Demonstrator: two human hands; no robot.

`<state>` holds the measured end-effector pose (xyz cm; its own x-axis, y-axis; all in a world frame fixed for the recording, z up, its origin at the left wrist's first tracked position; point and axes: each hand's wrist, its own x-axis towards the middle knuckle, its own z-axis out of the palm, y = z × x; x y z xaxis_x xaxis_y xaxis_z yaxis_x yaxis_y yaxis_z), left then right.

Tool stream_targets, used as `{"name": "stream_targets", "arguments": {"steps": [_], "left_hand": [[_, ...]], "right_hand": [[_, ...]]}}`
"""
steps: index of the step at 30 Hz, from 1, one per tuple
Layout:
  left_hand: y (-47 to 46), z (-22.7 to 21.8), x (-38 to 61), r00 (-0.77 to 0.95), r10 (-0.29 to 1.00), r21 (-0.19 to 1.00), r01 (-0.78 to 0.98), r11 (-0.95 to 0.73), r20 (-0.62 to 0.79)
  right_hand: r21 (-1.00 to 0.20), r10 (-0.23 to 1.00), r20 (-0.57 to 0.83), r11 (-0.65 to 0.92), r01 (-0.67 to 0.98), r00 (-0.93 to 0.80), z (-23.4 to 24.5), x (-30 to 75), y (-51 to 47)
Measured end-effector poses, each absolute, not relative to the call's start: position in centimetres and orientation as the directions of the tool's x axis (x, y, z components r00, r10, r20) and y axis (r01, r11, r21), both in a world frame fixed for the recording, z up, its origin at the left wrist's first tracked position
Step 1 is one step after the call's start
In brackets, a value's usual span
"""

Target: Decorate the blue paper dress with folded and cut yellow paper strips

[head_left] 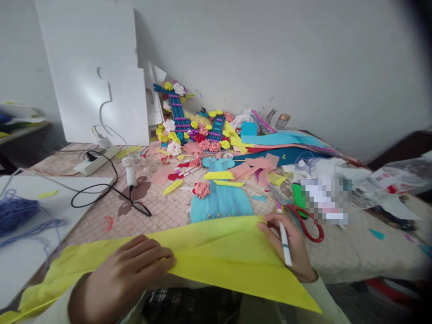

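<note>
Sheet: yellow sheet (222, 252), right in front of the body, across the near table edge; both hands on it.
Long axis: side to side, from lower left to the right hand; one pointed corner hangs at lower right, closer to the body than either hand.
Sheet vs hands: main panel spans between them, right of the left hand, left of the right hand's grip; both touching, neither nearer.
Right hand (292, 245): narrow, thumb and finger pinching the sheet's far edge near its right end; also holds the marker.
Marker (284, 240): white, purple tip, slanting across the right fingers, tip end away from the body.
Left hand (131, 270): palm down on the sheet, fingers close together; thumb hidden, cannot tell if pinching or only pressing.
Cutout (232, 204): blue, just beyond the sheet, its near end behind the sheet's edge.
Rosette (201, 190): pink, on the cutout's left side.
Strips (219, 175): yellow, lying across the cutout's narrow part.
Scissors (302, 225): red handles, just right of the right hand.
Glue gun (130, 173): white, standing left of the cutout.
Yarn (18, 211): blue-purple, far left.
Flowers (204, 145): mixed colours, heaped at the back.
</note>
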<state>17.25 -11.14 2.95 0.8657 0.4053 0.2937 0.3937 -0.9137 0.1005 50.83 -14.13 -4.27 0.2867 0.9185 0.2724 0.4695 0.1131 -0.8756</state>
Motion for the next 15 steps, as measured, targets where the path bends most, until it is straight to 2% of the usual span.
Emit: {"name": "stream_targets", "arguments": {"steps": [7,10,15], "left_hand": [[-10.4,3.9,18.0,0.895,0.35,0.081,0.342,-0.936,0.276],[-10.2,4.1,17.8,0.892,0.351,0.055,0.35,-0.935,0.284],[-10.2,4.5,17.5,0.829,0.394,0.007,0.426,-0.905,0.397]], "right_hand": [[-0.838,0.966,0.183,0.056,0.543,0.182,-3.5,50.9,-12.3],[-0.835,0.955,0.24,0.111,0.539,0.175,-2.9,50.6,-11.2],[-0.814,0.928,0.321,0.168,0.556,0.19,-2.3,50.7,-9.9]]}}
